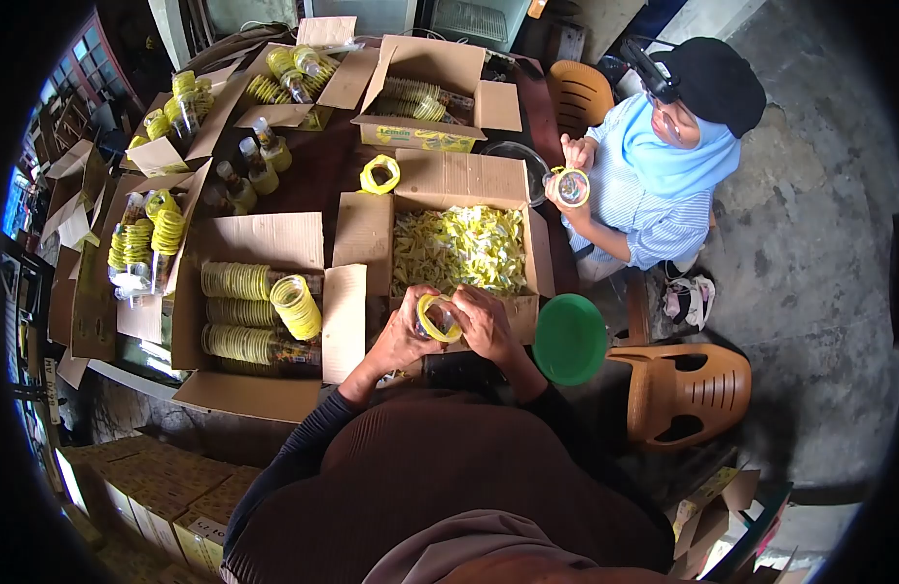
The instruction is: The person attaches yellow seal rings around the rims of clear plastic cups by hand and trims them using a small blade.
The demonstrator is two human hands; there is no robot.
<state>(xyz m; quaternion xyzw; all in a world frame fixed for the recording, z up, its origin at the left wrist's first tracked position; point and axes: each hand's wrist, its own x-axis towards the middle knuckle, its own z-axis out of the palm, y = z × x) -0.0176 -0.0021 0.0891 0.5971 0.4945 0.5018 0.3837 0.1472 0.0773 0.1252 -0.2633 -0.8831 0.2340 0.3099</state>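
Close in front of my body, my left hand (408, 336) is wrapped round a clear plastic cup (439, 319) with a yellow rim. On the cup's right side my right hand (483, 325) has its fingers pressed together at the rim; whether they pinch anything is too small to tell. Just beyond both hands, an open cardboard box (459, 175) holds a heap of small yellow packets (459, 248). A yellow ring-shaped stack (379, 174) lies beside that box's far left corner. To the left, another open box (265, 234) contains rows of stacked yellow-rimmed cups (237, 280).
A green basin (570, 339) sits right of my hands, near an orange chair (691, 394). Across the table's right side a person (644, 185) handles another cup. More boxes (420, 63) and several bottles (265, 146) stand at the back and left.
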